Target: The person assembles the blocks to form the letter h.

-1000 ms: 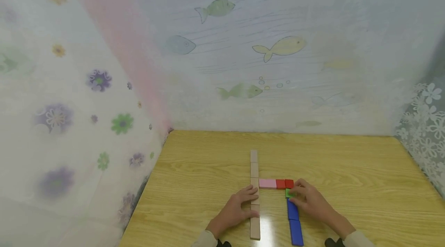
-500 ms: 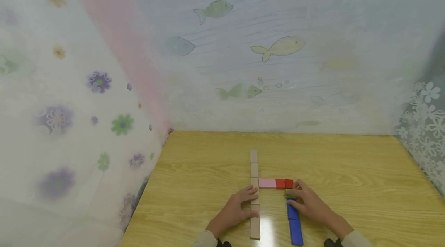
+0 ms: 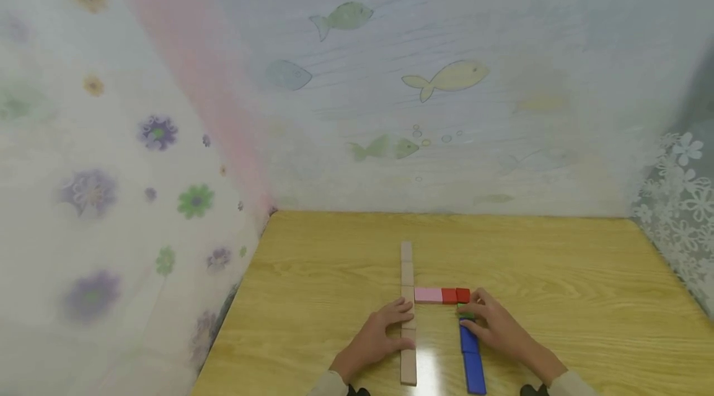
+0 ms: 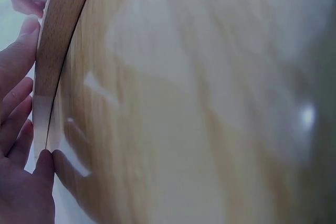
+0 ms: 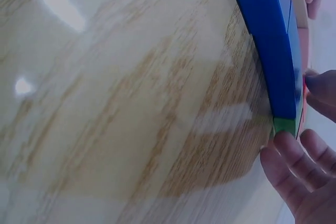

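Note:
A straight row of plain wooden blocks [image 3: 408, 274] lies lengthwise on the table. My left hand [image 3: 378, 335] rests on its nearer half, fingers and thumb spread along it. In the left wrist view, fingertips [image 4: 44, 163] touch the row's side. A pink block [image 3: 428, 295] and two red blocks [image 3: 456, 295] branch off to the right. Below the last red one sits a small green block [image 5: 284, 125], mostly covered in the head view. My right hand [image 3: 502, 328] pinches it between fingers and thumb. Two blue blocks [image 3: 473, 356] continue towards me.
The wood-grain table [image 3: 312, 284] meets a fish-patterned wall [image 3: 357, 179] at the back. A flowered wall [image 3: 111, 228] borders the left, and a lace-like floral sheet [image 3: 688, 179] hangs at the right edge.
My right fingers have shifted slightly left over the green block, covering more of it. The left hand stays on the wooden row, and the rest of the blocks look unmoved.

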A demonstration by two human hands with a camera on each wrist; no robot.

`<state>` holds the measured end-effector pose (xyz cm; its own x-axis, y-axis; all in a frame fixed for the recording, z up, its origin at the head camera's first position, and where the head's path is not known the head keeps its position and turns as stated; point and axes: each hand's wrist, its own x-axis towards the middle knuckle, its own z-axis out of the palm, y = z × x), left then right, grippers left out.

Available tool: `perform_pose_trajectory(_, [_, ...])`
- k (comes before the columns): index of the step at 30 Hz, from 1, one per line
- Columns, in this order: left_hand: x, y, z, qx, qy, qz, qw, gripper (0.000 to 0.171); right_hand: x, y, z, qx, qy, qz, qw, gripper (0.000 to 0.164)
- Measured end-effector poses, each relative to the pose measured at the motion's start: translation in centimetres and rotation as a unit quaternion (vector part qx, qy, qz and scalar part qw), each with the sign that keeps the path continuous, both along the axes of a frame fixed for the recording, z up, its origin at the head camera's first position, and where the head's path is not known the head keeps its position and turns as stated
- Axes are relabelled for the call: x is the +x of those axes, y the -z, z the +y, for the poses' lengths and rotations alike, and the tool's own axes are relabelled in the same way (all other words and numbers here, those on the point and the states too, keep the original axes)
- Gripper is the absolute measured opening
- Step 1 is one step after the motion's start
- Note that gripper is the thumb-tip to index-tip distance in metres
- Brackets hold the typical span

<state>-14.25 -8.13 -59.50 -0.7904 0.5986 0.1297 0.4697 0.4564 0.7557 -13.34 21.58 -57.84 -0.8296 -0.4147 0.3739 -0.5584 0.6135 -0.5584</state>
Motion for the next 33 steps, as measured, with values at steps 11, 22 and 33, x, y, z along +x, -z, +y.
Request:
perform_pose_trajectory(11, [-0.01, -0.01, 0.47, 0.004, 0.008, 0.008, 0.9999, 0.059, -0.29, 0.24, 0.66, -0.007, 0.041, 0.012, 0.999, 0.029])
perform_pose_trajectory(22, [0.04, -0.18, 0.67, -0.012, 0.021, 0.034, 0.9991, 0.057, -0.02, 0.23, 0.84, 0.005, 0.049, 0.024, 0.999, 0.026])
perform_pose_trajectory(33, [0.02, -0.37, 0.28, -0.001, -0.004, 0.021, 0.9998, 0.052, -0.46, -0.11, 0.58, 0.020, 0.027, 0.007, 0.999, 0.024])
